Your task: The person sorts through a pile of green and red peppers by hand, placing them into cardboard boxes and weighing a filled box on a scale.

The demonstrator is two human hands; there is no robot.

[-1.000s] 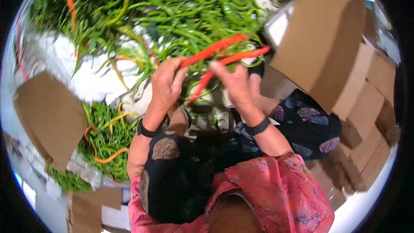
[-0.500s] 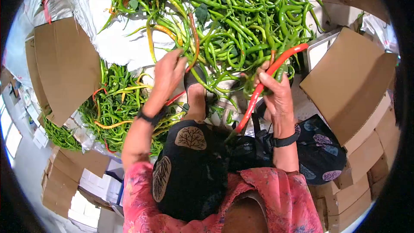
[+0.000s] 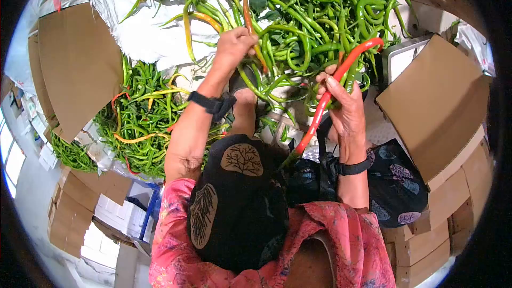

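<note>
My right hand (image 3: 345, 101) grips a long red chili pepper (image 3: 318, 114), its green stem end low over my lap and its curved tip up. Some green chilies are bunched in the same fingers; how many is hidden. My left hand (image 3: 233, 48) is closed at the near edge of a heap of green chili peppers (image 3: 314, 16). Its fingertips pinch at a slim orange-brown chili pepper (image 3: 248, 15), which runs past them. Beside that hand lies a yellow-orange chili (image 3: 186, 32) on a white sheet (image 3: 144, 37).
A second pile of green chilies (image 3: 144, 112) lies to the left, with a few red and yellow ones. Open cardboard boxes stand left (image 3: 80, 69) and right (image 3: 432, 106). A white-rimmed crate (image 3: 402, 58) is beside the right box. My knee in patterned dark cloth (image 3: 240, 208) is below the hands.
My left hand has moved right and up to the orange-brown chili and closed there. My right hand still holds the red chili, now slightly more upright. The view has shifted a little.
</note>
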